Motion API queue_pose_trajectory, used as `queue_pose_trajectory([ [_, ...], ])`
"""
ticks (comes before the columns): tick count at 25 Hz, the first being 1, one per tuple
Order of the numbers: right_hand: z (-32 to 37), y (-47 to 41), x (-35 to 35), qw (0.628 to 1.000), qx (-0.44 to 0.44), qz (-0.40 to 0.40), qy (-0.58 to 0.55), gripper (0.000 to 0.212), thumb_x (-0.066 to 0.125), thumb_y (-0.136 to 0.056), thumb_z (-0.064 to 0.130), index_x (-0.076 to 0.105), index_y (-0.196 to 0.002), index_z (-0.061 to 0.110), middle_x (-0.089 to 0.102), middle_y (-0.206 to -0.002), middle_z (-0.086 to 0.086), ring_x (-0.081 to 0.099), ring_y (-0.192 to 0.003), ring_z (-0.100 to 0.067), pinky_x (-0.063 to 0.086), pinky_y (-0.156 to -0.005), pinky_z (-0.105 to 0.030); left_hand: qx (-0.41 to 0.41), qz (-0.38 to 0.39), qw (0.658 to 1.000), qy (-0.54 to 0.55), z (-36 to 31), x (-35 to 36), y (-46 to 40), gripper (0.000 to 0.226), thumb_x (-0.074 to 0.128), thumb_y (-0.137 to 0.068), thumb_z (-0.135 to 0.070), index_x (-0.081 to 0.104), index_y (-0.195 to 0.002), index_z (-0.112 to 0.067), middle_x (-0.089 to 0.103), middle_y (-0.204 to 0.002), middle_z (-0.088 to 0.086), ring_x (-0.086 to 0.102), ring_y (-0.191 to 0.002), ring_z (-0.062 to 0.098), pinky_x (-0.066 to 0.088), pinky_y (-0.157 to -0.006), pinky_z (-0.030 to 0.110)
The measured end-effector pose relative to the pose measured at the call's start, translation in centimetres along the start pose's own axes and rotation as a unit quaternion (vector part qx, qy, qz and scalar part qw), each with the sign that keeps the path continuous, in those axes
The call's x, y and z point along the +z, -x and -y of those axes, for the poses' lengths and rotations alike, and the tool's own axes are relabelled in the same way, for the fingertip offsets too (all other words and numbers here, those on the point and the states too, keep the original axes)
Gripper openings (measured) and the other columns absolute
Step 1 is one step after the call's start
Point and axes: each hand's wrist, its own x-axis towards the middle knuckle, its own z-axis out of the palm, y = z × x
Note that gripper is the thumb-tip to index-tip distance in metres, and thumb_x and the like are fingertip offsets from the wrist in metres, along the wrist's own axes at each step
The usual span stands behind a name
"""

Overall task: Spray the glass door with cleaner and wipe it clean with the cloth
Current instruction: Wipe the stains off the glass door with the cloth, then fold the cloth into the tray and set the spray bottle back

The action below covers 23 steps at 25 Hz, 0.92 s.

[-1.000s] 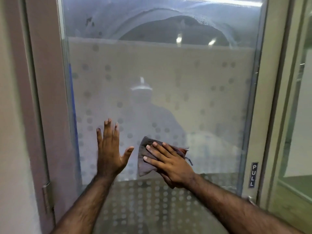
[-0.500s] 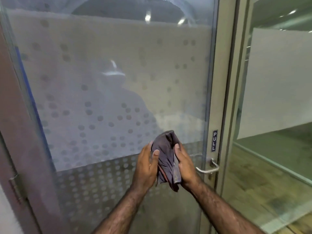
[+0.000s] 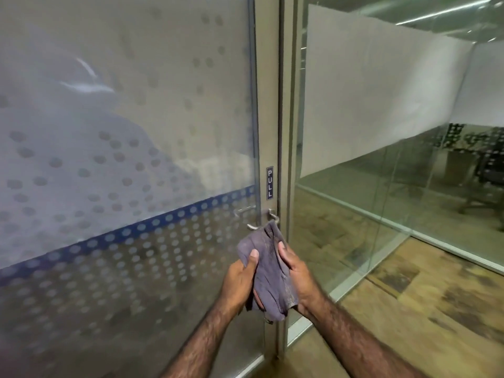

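The glass door (image 3: 136,118) fills the left of the view, frosted with a dot pattern and a blue dotted band. A crumpled grey-purple cloth (image 3: 268,271) hangs between both hands, in front of the door's right edge and off the glass. My left hand (image 3: 240,279) grips its left side with the thumb on top. My right hand (image 3: 297,276) holds its right side. No spray bottle is in view.
A metal lever handle (image 3: 259,225) sits just above the cloth, under a PULL label (image 3: 269,182) on the door frame (image 3: 268,105). A fixed glass partition (image 3: 381,132) stands to the right, with wood-look floor (image 3: 409,309) beneath.
My right hand lifted the cloth off the glass and my left hand left the pane and took hold of the cloth. The view swung right toward the handle.
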Motion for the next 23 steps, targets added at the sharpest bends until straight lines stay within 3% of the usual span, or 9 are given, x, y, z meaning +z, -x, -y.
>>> queue_pose_trajectory([
  [4,2.7,4.9,-6.2,0.995,0.002,-0.041,0.092,0.056,0.065,-0.107,0.035,0.057,-0.153,0.003,0.068,-0.146,-0.024,0.070,-0.133,-0.033,0.060,-0.107,-0.042,0.034,0.003,0.999,-0.037,0.6,5.5,1.6,0.036,0.049,-0.107,-0.055,0.075,-0.101,-0.031,0.080,-0.095,-0.029,0.072,-0.090,-0.015,0.052,-0.070,0.006],
  [8,5.2,9.7,-12.2,0.967,0.016,-0.112,0.226,0.036,0.066,-0.108,0.019,0.065,-0.144,0.012,0.078,-0.134,-0.013,0.075,-0.126,-0.031,0.064,-0.101,-0.042,0.062,0.045,0.995,-0.062,1.6,11.7,3.3,0.038,0.044,-0.108,-0.058,0.071,-0.114,-0.031,0.078,-0.113,-0.017,0.070,-0.104,-0.011,0.052,-0.084,0.010],
  [11,7.6,13.5,-16.1,0.949,0.020,-0.172,0.264,0.029,0.058,-0.112,0.020,0.068,-0.139,0.021,0.082,-0.129,-0.003,0.077,-0.121,-0.024,0.059,-0.106,-0.050,0.086,0.079,0.989,-0.087,2.2,16.9,4.8,0.059,0.039,-0.108,-0.059,0.047,-0.159,-0.029,0.057,-0.152,-0.019,0.053,-0.127,-0.023,0.035,-0.096,-0.007],
  [13,9.8,16.5,-18.8,0.941,0.025,-0.198,0.271,0.028,0.054,-0.114,0.020,0.067,-0.139,0.020,0.083,-0.125,0.001,0.079,-0.115,-0.018,0.065,-0.094,-0.040,0.101,0.115,0.985,-0.081,2.3,21.2,5.9,0.065,0.036,-0.112,-0.054,0.016,-0.170,-0.035,0.032,-0.162,-0.038,0.030,-0.137,-0.034,0.026,-0.105,-0.009],
  [15,12.4,19.8,-21.1,0.936,0.027,-0.217,0.277,0.026,0.052,-0.116,0.020,0.067,-0.137,0.019,0.085,-0.116,0.008,0.081,-0.105,-0.010,0.064,-0.076,-0.025,0.102,0.155,0.981,-0.052,2.3,25.4,7.3,0.065,0.037,-0.110,-0.056,0.010,-0.168,-0.042,0.026,-0.161,-0.048,0.027,-0.145,-0.028,0.028,-0.111,-0.003],
  [17,14.9,23.3,-24.0,0.930,0.019,-0.233,0.283,0.024,0.053,-0.115,0.020,0.068,-0.133,0.023,0.085,-0.110,0.014,0.081,-0.099,-0.004,0.061,-0.070,-0.018,0.050,0.188,0.981,-0.005,2.2,29.8,8.9,0.064,0.041,-0.109,-0.057,0.028,-0.167,-0.037,0.049,-0.162,-0.025,0.046,-0.149,-0.004,0.041,-0.121,0.019],
  [19,17.4,26.6,-26.3,0.925,0.010,-0.254,0.283,0.023,0.054,-0.114,0.019,0.068,-0.132,0.026,0.085,-0.110,0.016,0.081,-0.099,-0.003,0.059,-0.070,-0.016,-0.012,0.204,0.979,0.014,2.1,33.9,10.4,0.058,0.046,-0.104,-0.062,0.063,-0.145,-0.025,0.074,-0.137,-0.001,0.068,-0.131,0.019,0.052,-0.116,0.048],
  [21,19.4,29.7,-28.7,0.920,-0.001,-0.280,0.276,0.025,0.057,-0.113,0.021,0.068,-0.135,0.028,0.084,-0.114,0.014,0.081,-0.102,-0.005,0.059,-0.073,-0.016,-0.035,0.209,0.977,-0.021,1.6,37.9,11.8,0.055,0.048,-0.099,-0.068,0.077,-0.117,-0.024,0.083,-0.111,-0.001,0.078,-0.110,0.021,0.060,-0.103,0.052],
  [23,21.0,32.9,-31.2,0.912,-0.014,-0.305,0.276,0.026,0.058,-0.113,0.025,0.068,-0.136,0.030,0.084,-0.116,0.013,0.081,-0.103,-0.007,0.061,-0.073,-0.018,-0.035,0.216,0.974,-0.055,1.1,41.9,13.5,0.055,0.047,-0.099,-0.070,0.078,-0.107,-0.026,0.084,-0.100,-0.007,0.079,-0.097,0.013,0.063,-0.088,0.042],
])
